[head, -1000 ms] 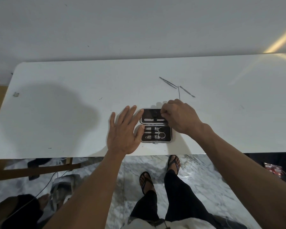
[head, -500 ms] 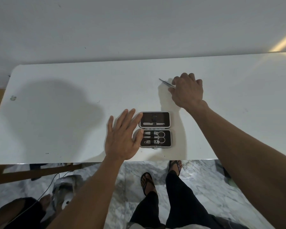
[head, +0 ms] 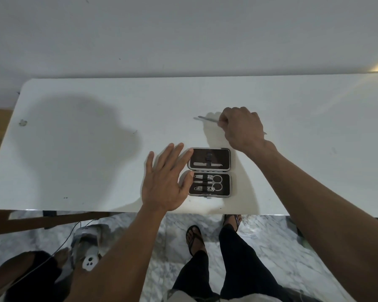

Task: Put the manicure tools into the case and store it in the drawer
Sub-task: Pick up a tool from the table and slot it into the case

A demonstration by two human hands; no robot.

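Right hand (head: 242, 127) lifted one tool (head: 207, 119), one open case (head: 210, 172)

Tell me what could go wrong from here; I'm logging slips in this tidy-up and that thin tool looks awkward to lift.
1. The right hand pinches the thin metal tool near one end, so it may pivot or slip back onto the white table.
2. The open case lies near the table's front edge; the left hand only touches its side with flat fingers, so a nudge could push it off.
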